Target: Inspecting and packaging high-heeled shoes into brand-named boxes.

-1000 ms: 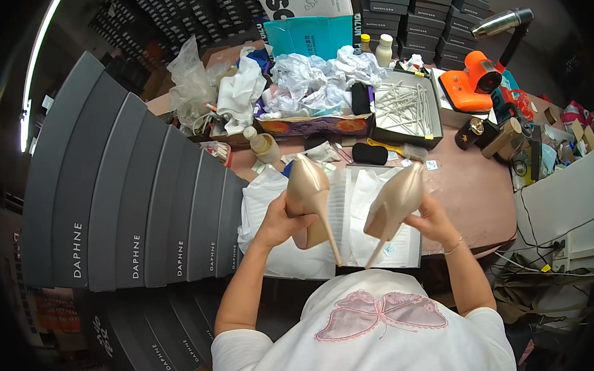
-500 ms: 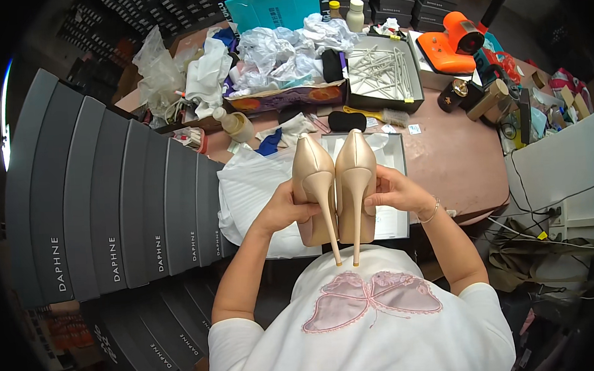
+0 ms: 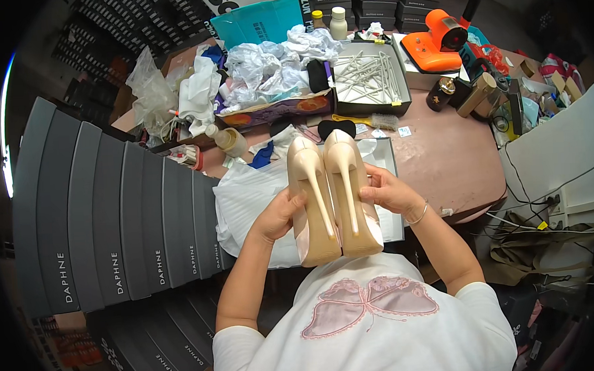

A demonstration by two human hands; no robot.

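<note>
A pair of champagne-coloured high-heeled pumps is held side by side in front of my chest, soles turned up toward me and heel ends away. Around the outer side of the left pump (image 3: 313,235) my left hand (image 3: 278,215) is closed, thumb near the sole. My right hand (image 3: 390,193) grips the right pump (image 3: 360,232) the same way, a bracelet on its wrist. Both slim heels point toward me. Beneath the shoes lies an open shoe box (image 3: 395,180), partly hidden by them, with white tissue paper (image 3: 244,202) spread over its left side.
Dark grey shoe boxes (image 3: 97,216) stand in a row at the left. Behind the pumps are a carton of crumpled paper (image 3: 257,66), a box of white sticks (image 3: 368,77), a bottle (image 3: 227,141) and a brush (image 3: 381,121). An orange device (image 3: 431,47) sits at the back right.
The pumps have tipped so their soles now face me more fully, with the toes lower in view. Both hands keep their hold. The whole view has shifted slightly.
</note>
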